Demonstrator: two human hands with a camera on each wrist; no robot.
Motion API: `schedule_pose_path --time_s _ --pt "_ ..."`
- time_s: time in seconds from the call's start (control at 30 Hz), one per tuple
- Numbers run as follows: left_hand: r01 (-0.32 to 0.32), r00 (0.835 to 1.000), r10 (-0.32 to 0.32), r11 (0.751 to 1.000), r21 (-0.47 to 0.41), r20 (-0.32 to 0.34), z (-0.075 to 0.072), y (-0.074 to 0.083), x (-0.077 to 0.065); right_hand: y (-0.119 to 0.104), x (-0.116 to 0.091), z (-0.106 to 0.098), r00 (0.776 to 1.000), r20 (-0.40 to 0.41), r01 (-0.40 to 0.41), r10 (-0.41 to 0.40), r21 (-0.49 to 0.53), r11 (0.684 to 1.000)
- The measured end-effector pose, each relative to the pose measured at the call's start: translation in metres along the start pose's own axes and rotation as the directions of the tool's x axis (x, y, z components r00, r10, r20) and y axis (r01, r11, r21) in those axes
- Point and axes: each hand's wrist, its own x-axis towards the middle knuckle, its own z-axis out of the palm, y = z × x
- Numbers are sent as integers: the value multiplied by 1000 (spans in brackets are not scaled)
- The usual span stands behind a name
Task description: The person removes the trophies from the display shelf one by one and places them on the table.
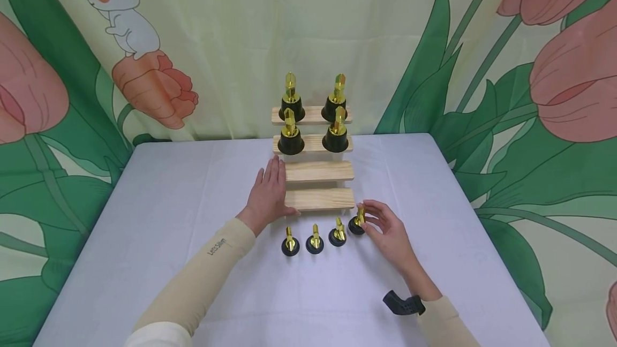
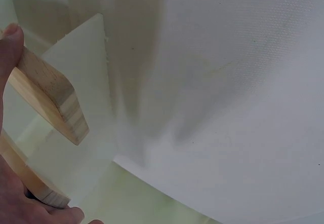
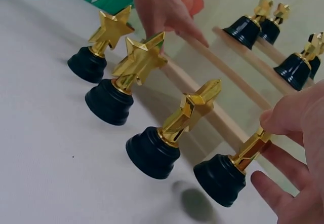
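My right hand [image 1: 389, 234] pinches the star of a small gold star trophy [image 3: 221, 179] with a black base, between thumb and fingers. That base stands just above the cloth in the right wrist view, its shadow below. Left of it, three similar trophies [image 1: 315, 243] stand in a row on the table. My left hand [image 1: 268, 191] rests along the left ends of the two lower planks of a tiered wooden rack [image 1: 319, 198], fingers straight and thumb spread near the lowest plank. In the left wrist view, plank ends [image 2: 48, 82] show beside that hand's thumb and fingers.
Several trophies [image 1: 291, 141] stand in pairs on the rack's two upper planks. Pale translucent side panels [image 2: 86, 57] support the planks. A white cloth covers the table [image 1: 231, 293], and a curtain [image 1: 231, 47] printed with tulips hangs behind. A black strap [image 1: 404, 304] sits at my right wrist.
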Motion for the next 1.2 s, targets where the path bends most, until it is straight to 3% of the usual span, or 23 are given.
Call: schedule_pose_path --time_s 0.67,0.97,1.2 --pt "8 1000 -8 1000 -3 8 2 -1 2 15 -9 0 999 20 -43 43 -3 999" --pt "11 1000 -11 1000 -9 20 1 0 1 -1 -10 0 1000 7 -16 16 -42 999" --pt "9 1000 -9 1000 -4 16 0 0 1 -27 -10 -3 1000 -2 -26 26 -73 997"
